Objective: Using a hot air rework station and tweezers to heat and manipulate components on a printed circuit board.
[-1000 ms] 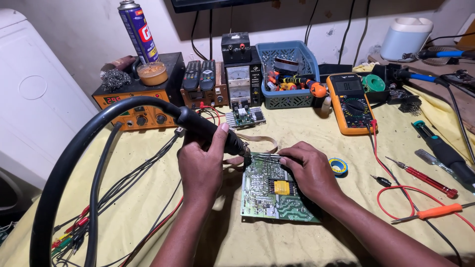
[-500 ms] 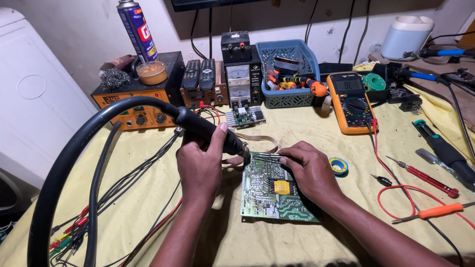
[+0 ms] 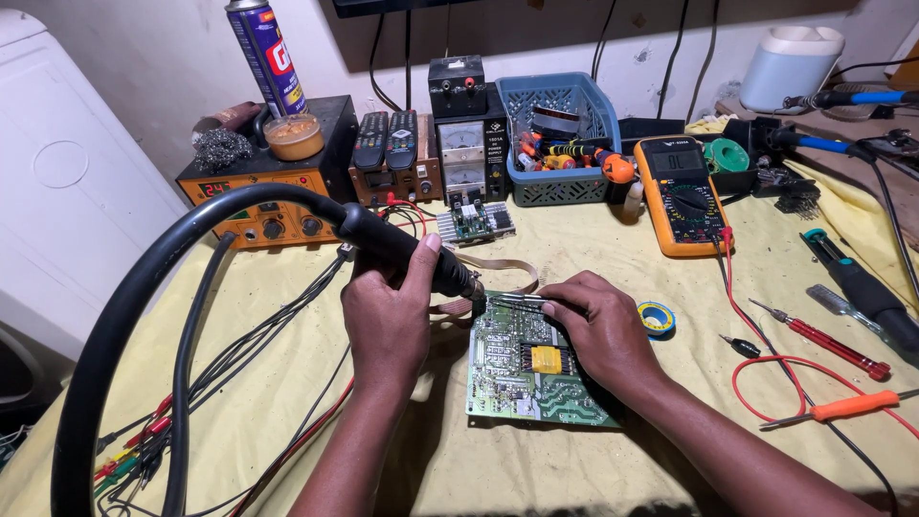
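Observation:
My left hand (image 3: pixel 388 311) grips the black handle of a hot-air wand (image 3: pixel 407 251), whose thick black hose (image 3: pixel 144 287) loops off to the left. The wand's nozzle points at the top left corner of a green circuit board (image 3: pixel 531 369) lying on the yellow cloth. My right hand (image 3: pixel 603 325) rests on the board and pinches thin metal tweezers (image 3: pixel 517 301), their tips close to the nozzle. A yellow component (image 3: pixel 546 359) sits mid-board.
At the back stand an orange power supply (image 3: pixel 258 206), a spray can (image 3: pixel 268 57), two remote controls (image 3: pixel 388 139), a meter box (image 3: pixel 461 144) and a blue basket (image 3: pixel 560 134). A yellow multimeter (image 3: pixel 675 191), screwdrivers (image 3: pixel 823 335), a tape roll (image 3: pixel 657 318) lie right; wires (image 3: pixel 239 354) left.

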